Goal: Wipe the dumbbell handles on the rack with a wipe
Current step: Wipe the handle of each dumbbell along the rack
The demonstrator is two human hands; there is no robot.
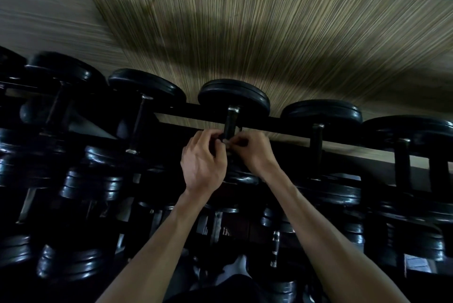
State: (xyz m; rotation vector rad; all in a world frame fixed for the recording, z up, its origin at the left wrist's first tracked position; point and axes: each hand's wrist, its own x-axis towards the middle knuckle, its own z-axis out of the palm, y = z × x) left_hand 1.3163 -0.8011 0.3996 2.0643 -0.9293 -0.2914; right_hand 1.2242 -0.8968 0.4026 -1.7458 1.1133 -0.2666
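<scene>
Dumbbell handle [230,122] on the top rack rail sits pinched between both grips, left hand [204,162] and right hand [252,153] curled round its near end, so a slipping wipe could leave the far end above them unwiped.

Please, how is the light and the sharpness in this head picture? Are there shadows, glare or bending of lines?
Head view: dim overall, the rack and lower dumbbells nearly black; soft dark shadows lie across the striped wall panel; small glints on the plate edges; left edge smeared by blur; wide-angle bending curves the row; the left hand and right hand at the handle are fairly sharp.
</scene>
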